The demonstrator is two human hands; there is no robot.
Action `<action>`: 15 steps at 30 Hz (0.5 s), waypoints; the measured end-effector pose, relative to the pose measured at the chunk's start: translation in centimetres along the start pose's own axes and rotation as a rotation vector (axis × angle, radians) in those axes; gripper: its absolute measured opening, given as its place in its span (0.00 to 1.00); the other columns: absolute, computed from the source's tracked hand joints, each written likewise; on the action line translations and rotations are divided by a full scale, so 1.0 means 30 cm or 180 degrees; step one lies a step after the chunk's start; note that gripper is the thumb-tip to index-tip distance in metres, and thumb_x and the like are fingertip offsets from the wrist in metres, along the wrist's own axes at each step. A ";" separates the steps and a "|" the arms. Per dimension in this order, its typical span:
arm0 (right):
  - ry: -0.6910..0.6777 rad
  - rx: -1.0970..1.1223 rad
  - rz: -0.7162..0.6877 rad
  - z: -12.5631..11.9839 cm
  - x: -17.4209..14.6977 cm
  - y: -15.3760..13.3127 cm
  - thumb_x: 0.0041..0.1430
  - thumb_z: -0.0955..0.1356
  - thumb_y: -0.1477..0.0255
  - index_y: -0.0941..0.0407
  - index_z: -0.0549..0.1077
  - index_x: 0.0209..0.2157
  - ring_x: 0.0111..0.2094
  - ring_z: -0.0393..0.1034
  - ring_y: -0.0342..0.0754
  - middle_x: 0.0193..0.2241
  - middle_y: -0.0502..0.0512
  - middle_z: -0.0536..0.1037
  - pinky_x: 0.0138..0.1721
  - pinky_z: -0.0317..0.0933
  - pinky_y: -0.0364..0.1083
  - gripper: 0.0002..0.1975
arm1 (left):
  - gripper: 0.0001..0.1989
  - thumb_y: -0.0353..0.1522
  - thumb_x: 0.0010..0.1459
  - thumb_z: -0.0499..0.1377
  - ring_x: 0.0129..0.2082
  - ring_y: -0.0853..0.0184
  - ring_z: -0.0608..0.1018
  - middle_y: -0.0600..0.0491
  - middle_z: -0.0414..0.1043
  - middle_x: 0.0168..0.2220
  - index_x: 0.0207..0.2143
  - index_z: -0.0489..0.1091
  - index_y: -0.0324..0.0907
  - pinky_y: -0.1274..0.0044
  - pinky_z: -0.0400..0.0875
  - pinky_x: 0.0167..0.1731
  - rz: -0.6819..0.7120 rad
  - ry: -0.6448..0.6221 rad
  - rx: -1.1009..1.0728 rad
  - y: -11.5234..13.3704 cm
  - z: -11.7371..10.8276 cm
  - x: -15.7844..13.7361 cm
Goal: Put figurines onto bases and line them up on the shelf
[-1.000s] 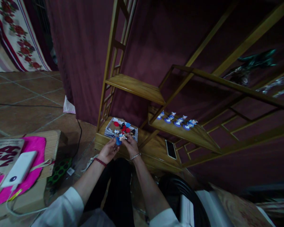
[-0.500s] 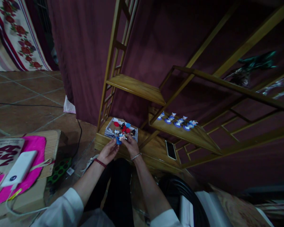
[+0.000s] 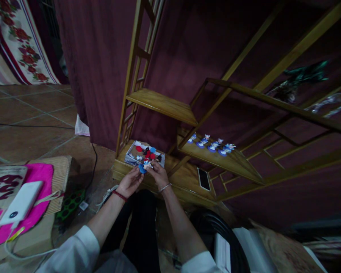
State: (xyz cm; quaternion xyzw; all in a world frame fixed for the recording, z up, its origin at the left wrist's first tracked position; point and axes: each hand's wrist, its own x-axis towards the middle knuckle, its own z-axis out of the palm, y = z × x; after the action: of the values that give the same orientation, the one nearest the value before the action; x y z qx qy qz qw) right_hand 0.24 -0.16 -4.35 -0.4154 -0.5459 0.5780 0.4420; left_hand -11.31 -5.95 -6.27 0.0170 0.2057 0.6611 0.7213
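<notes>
Between my two hands is a small toy figurine (image 3: 148, 165) with a white and blue body and a round blue base (image 3: 142, 168). The fingers of my left hand (image 3: 131, 181) are closed on the base side. My right hand (image 3: 158, 175) pinches the figure's body from the other side. Just beyond my hands, a shallow white box (image 3: 130, 154) on the low shelf holds several small red, black, blue and white toy pieces. My fingers partly cover the box's near side.
Several blue-and-white figurines (image 3: 213, 146) stand in a row on the right shelf (image 3: 230, 165) of the wooden rack. A phone (image 3: 204, 179) lies on the lowest board. At left, a white power bank (image 3: 22, 202) rests on pink cloth (image 3: 45, 189). A dark cable (image 3: 94, 167) crosses the floor.
My view has shifted very slightly. Both hands keep hold of the figurine in nearly the same place, with its blue base turned a little.
</notes>
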 end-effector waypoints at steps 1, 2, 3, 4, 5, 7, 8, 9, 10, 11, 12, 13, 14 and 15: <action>-0.0002 -0.0013 -0.0003 -0.002 -0.001 -0.002 0.35 0.72 0.67 0.56 0.70 0.35 0.36 0.70 0.46 0.33 0.50 0.76 0.44 0.61 0.48 0.20 | 0.08 0.21 0.51 0.53 0.30 0.75 0.73 0.53 0.71 0.30 0.32 0.69 0.37 0.81 0.67 0.33 -0.0017 -0.0001 0.0009 -0.001 0.001 0.001; -0.0005 -0.0026 -0.0009 -0.004 -0.001 -0.003 0.35 0.72 0.67 0.56 0.70 0.35 0.36 0.70 0.46 0.33 0.50 0.76 0.44 0.61 0.48 0.20 | 0.08 0.21 0.51 0.53 0.30 0.75 0.73 0.53 0.71 0.30 0.32 0.69 0.37 0.81 0.67 0.33 -0.0031 0.0007 0.0017 -0.001 0.002 0.002; -0.0007 -0.0040 -0.0012 -0.006 -0.002 -0.005 0.35 0.72 0.67 0.56 0.70 0.35 0.36 0.70 0.47 0.33 0.51 0.76 0.44 0.61 0.48 0.20 | 0.08 0.21 0.51 0.53 0.30 0.75 0.73 0.53 0.71 0.30 0.32 0.69 0.37 0.82 0.67 0.33 -0.0035 0.0022 0.0022 -0.002 0.003 0.003; 0.0000 -0.0051 -0.0011 -0.008 -0.003 -0.006 0.34 0.72 0.67 0.56 0.70 0.35 0.36 0.70 0.47 0.33 0.51 0.76 0.44 0.61 0.49 0.21 | 0.08 0.21 0.51 0.53 0.30 0.75 0.73 0.53 0.71 0.30 0.32 0.69 0.37 0.82 0.67 0.33 -0.0033 0.0040 0.0025 -0.003 0.004 0.004; 0.0011 -0.0062 -0.0005 -0.009 -0.003 -0.007 0.34 0.72 0.67 0.56 0.70 0.35 0.36 0.70 0.47 0.33 0.51 0.76 0.44 0.61 0.49 0.21 | 0.08 0.21 0.51 0.53 0.30 0.75 0.73 0.53 0.71 0.30 0.32 0.69 0.37 0.82 0.67 0.33 -0.0027 0.0059 0.0030 -0.004 0.004 0.004; 0.0017 -0.0093 0.0012 -0.010 -0.005 -0.010 0.34 0.72 0.66 0.56 0.70 0.35 0.36 0.70 0.47 0.32 0.51 0.76 0.44 0.61 0.50 0.21 | 0.08 0.21 0.51 0.54 0.30 0.75 0.73 0.53 0.71 0.30 0.32 0.69 0.37 0.82 0.67 0.33 -0.0010 0.0073 0.0040 -0.005 0.006 0.005; 0.0008 -0.0108 0.0013 -0.010 -0.006 -0.012 0.34 0.72 0.66 0.56 0.70 0.35 0.36 0.70 0.47 0.33 0.52 0.76 0.44 0.61 0.50 0.22 | 0.08 0.21 0.51 0.54 0.29 0.75 0.73 0.53 0.71 0.30 0.32 0.69 0.37 0.82 0.67 0.33 -0.0002 0.0070 0.0047 -0.006 0.007 0.005; -0.0008 -0.0126 0.0007 -0.011 -0.007 -0.014 0.34 0.72 0.66 0.56 0.69 0.35 0.36 0.70 0.47 0.33 0.52 0.76 0.44 0.61 0.50 0.22 | 0.08 0.21 0.51 0.54 0.29 0.75 0.73 0.53 0.71 0.30 0.32 0.69 0.37 0.82 0.67 0.32 0.0005 0.0067 0.0056 -0.006 0.008 0.004; -0.0030 -0.0147 -0.0001 -0.011 -0.008 -0.016 0.34 0.72 0.66 0.56 0.69 0.36 0.36 0.70 0.47 0.33 0.52 0.76 0.44 0.61 0.50 0.22 | 0.08 0.21 0.51 0.54 0.29 0.75 0.73 0.53 0.71 0.30 0.32 0.69 0.37 0.82 0.67 0.33 0.0012 0.0069 0.0064 -0.006 0.009 0.004; -0.0055 -0.0169 -0.0007 -0.011 -0.009 -0.018 0.34 0.72 0.66 0.56 0.69 0.36 0.36 0.70 0.47 0.33 0.52 0.76 0.45 0.61 0.50 0.22 | 0.08 0.21 0.51 0.54 0.30 0.75 0.73 0.53 0.71 0.30 0.32 0.69 0.37 0.82 0.67 0.33 0.0016 0.0074 0.0072 -0.006 0.010 0.003; -0.0071 -0.0193 -0.0015 -0.012 -0.009 -0.020 0.35 0.72 0.66 0.56 0.69 0.36 0.36 0.70 0.47 0.33 0.52 0.76 0.45 0.61 0.50 0.22 | 0.08 0.21 0.51 0.54 0.30 0.75 0.73 0.53 0.71 0.30 0.32 0.69 0.37 0.82 0.67 0.33 0.0016 0.0079 0.0080 -0.006 0.011 0.003; -0.0079 -0.0222 -0.0024 -0.012 -0.010 -0.022 0.35 0.71 0.66 0.56 0.69 0.36 0.36 0.70 0.47 0.33 0.52 0.76 0.44 0.61 0.51 0.22 | 0.08 0.21 0.51 0.54 0.30 0.75 0.73 0.53 0.71 0.30 0.32 0.69 0.37 0.82 0.67 0.33 0.0015 0.0083 0.0091 -0.006 0.011 0.003; -0.0090 -0.0260 -0.0040 -0.013 -0.011 -0.024 0.35 0.71 0.66 0.56 0.69 0.36 0.36 0.70 0.47 0.33 0.52 0.76 0.44 0.61 0.51 0.22 | 0.07 0.21 0.51 0.54 0.30 0.75 0.73 0.53 0.71 0.30 0.32 0.69 0.37 0.82 0.67 0.33 0.0019 0.0086 0.0102 -0.007 0.010 0.003; -0.0101 -0.0307 -0.0065 -0.014 -0.011 -0.026 0.36 0.71 0.66 0.56 0.69 0.36 0.36 0.70 0.48 0.33 0.52 0.76 0.44 0.61 0.51 0.21 | 0.07 0.21 0.51 0.54 0.30 0.75 0.73 0.53 0.71 0.30 0.32 0.69 0.37 0.82 0.67 0.33 0.0024 0.0084 0.0116 -0.007 0.009 0.004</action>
State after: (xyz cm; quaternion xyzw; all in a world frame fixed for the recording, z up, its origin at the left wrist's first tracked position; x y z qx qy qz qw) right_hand 0.78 -0.36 -3.58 -0.4214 -0.5843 0.5530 0.4186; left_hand -11.01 -5.81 -6.11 0.0222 0.2272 0.6602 0.7156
